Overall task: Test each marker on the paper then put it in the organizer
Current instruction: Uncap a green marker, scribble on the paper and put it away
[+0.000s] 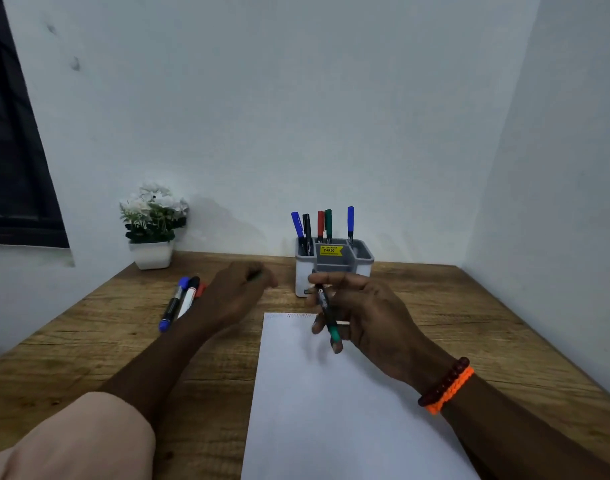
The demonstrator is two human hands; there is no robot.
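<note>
My right hand (373, 313) holds a green marker (326, 315) above the top of the white paper (331, 403), its green end pointing down toward me. Its upper end is hidden between my fingers. My left hand (239, 294) hovers left of the paper, blurred, fingers curled round a small dark green piece (256, 276) that looks like the cap. The white and grey organizer (302, 271) stands behind my right hand with several capped markers (328, 225) upright in it. Blue (172, 306), black (189, 294) and red (201, 289) markers lie on the table, partly behind my left forearm.
A white pot of white flowers (152, 230) sits at the back left of the wooden table (452, 313). Walls close the table in at the back and right. Faint coloured marks (289, 316) run along the paper's top edge.
</note>
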